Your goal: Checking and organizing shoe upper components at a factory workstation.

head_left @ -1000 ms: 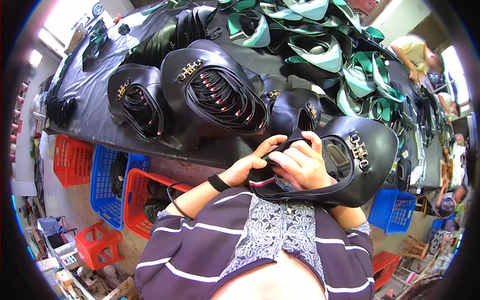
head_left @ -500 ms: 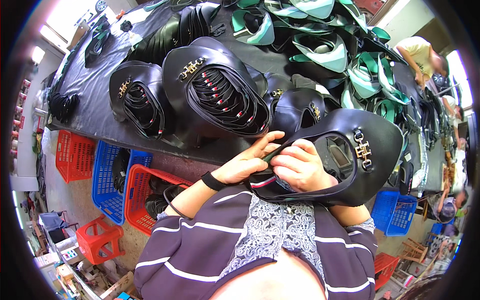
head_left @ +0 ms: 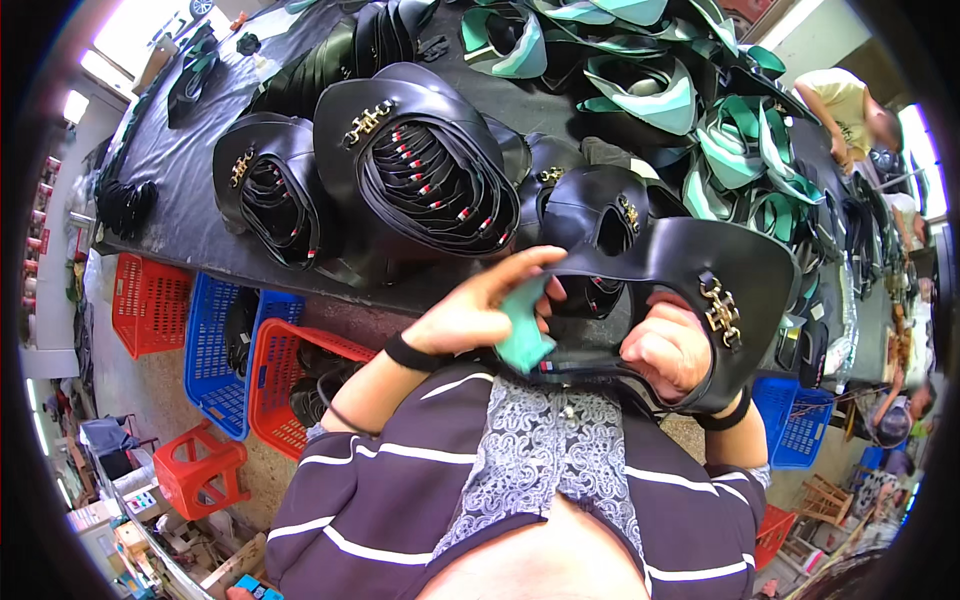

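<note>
Before my chest is a glossy black sun visor [head_left: 732, 257] with a wide curved brim and a gold chain ornament [head_left: 718, 315]. My right hand [head_left: 668, 345] reaches through its head opening, the fingers curled closed on the band. At the left end of the visor, my left hand [head_left: 475, 310] has a smooth teal piece [head_left: 522, 325] between thumb and fingers; its forefinger stretches along the edge. Whether the teal piece is joined to the visor I cannot tell. A small red and white tag [head_left: 546, 366] shows on the band below.
On the black-covered table [head_left: 165, 215] ahead stand nested black visors [head_left: 335, 125] and, farther right, a heap of teal-lined visors [head_left: 650, 95]. Red crates and a blue crate [head_left: 213, 350] stand at the left beside a red stool [head_left: 200, 470]. Another blue crate [head_left: 785, 425] is at the right. A co-worker [head_left: 845, 115] is at the far right.
My right hand has moved right, away from the left hand, to the other side of the visor's opening. The left hand has opened out a little, and the teal piece now shows broadly.
</note>
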Motion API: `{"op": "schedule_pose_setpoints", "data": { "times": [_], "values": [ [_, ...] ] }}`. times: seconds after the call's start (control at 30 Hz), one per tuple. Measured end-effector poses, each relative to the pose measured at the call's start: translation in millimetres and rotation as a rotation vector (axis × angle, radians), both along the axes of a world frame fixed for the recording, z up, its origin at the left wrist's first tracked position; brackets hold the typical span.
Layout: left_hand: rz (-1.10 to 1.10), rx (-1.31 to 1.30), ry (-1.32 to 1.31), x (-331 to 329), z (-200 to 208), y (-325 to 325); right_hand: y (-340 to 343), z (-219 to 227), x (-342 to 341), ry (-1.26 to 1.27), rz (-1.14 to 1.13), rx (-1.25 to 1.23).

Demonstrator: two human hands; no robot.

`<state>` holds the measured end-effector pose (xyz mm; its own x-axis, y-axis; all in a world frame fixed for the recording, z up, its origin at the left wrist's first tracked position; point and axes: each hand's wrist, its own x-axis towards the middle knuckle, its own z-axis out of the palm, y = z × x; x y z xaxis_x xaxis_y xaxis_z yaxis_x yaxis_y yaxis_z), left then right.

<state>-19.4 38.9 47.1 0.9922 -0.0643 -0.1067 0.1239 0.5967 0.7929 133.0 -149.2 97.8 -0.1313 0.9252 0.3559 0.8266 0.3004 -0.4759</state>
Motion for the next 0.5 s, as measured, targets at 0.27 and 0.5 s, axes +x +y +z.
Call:
{"op": "schedule_pose_setpoints", "data": {
  "times": [0.27, 0.5],
  "values": [
    [0.056, 0.101, -0.055, 19.7, 13.9, -17.2, 17.1, -10.6, -20.1, -0.388, 0.012, 0.081],
    [0.009, 0.022, -0.123, 22.4, 0.1, -16.1, 21.2, -28.6, -18.9, -0.353, -0.008, 0.225]
  ]
}}
